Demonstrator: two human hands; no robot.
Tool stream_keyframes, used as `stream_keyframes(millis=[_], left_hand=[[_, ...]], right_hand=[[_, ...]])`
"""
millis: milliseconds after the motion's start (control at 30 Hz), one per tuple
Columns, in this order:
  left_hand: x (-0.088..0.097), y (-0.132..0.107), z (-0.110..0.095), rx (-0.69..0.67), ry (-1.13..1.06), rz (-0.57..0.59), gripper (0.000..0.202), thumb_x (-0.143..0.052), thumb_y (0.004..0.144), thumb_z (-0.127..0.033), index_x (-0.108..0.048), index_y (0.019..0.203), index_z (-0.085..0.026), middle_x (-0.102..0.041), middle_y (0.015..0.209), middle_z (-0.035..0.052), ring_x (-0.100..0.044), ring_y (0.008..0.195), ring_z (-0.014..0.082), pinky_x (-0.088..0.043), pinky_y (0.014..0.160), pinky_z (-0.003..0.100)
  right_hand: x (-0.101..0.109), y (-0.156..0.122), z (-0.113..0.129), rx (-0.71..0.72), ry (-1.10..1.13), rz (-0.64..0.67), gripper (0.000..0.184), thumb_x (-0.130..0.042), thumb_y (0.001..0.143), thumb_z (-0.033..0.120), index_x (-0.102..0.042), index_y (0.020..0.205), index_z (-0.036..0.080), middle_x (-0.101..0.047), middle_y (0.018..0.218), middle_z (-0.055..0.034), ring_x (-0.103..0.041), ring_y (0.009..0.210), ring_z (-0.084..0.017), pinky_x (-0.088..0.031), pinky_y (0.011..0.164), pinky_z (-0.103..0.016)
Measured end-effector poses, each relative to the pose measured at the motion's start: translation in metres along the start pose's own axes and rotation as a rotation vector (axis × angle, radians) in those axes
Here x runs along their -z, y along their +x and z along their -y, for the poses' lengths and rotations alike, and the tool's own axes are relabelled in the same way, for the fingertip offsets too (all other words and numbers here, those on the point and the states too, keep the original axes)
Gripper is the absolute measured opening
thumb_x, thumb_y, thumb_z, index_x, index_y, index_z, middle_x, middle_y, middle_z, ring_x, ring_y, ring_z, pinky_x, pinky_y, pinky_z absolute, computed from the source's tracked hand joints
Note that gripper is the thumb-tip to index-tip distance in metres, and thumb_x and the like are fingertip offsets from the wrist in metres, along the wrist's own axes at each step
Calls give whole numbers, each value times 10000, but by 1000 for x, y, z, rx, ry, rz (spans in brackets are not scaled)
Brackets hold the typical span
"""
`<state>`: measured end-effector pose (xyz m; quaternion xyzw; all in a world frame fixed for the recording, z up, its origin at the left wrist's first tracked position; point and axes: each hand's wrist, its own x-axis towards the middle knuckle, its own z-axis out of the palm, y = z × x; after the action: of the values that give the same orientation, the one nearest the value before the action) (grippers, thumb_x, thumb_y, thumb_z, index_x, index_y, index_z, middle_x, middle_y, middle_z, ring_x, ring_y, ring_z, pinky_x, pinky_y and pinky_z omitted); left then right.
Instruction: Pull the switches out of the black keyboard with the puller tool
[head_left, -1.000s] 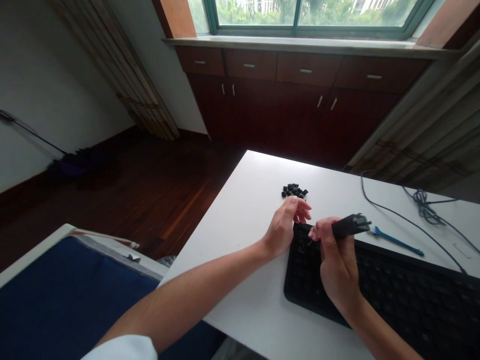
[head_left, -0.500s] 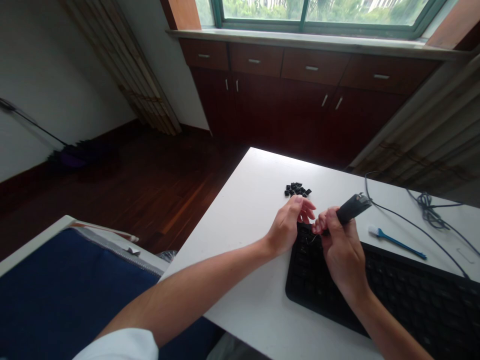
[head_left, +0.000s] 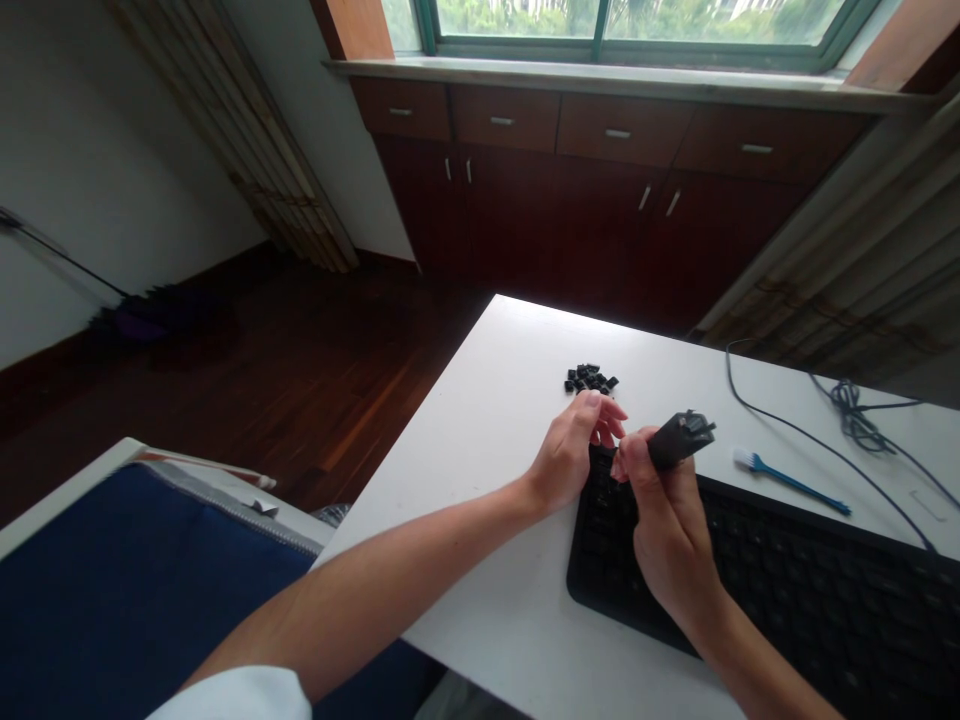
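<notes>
A black keyboard (head_left: 795,590) lies on the white table, with my right hand (head_left: 667,500) above its left part. That hand is closed around the black handle of a keycap puller (head_left: 679,440); the handle's forked end points up and to the right. The puller's lower end is hidden by my fingers. My left hand (head_left: 566,445) rests at the keyboard's upper left corner, fingers loosely curved and apart, nothing visible in them. Just beyond its fingertips sits a small heap of loose black keycaps (head_left: 589,379).
On the white table (head_left: 465,480), a blue brush (head_left: 799,483) with white bristles lies behind the keyboard. A black cable (head_left: 851,410) is coiled farther back, near a thin bent wire (head_left: 928,505). A dark blue padded seat (head_left: 150,590) stands at the left.
My right hand has shifted left and tilted the keycap puller, so its handle end sits lower and closer. The wire end has gone from sight. My left hand has barely moved.
</notes>
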<state>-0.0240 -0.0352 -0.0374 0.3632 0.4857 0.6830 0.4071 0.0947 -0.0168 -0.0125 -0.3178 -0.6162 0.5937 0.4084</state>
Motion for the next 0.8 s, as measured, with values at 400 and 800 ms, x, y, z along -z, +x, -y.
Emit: stream_keyframes(millis=[400,800], left_hand=[[0,-1,-1,-3,23,7,469,-282,1052,-470,-628,945,-173,-619,833,44,-557,766,162,-444,763,298],[7,2,-8,-11,139,97,343,-344,1045,-409,-594,1048,-175,-625,948,66,-575,864,175,-464,819,306]], right_hand=[[5,5,1,-64,167,-102,208,-631,932,471,-571,904,274,-508,810,8,-497,774,-177,-457,820,-352],[9,6,-4,-130,198,-109,229,-649,917,476,-569,901,262,-524,825,4,-502,754,-169,-480,799,-338]])
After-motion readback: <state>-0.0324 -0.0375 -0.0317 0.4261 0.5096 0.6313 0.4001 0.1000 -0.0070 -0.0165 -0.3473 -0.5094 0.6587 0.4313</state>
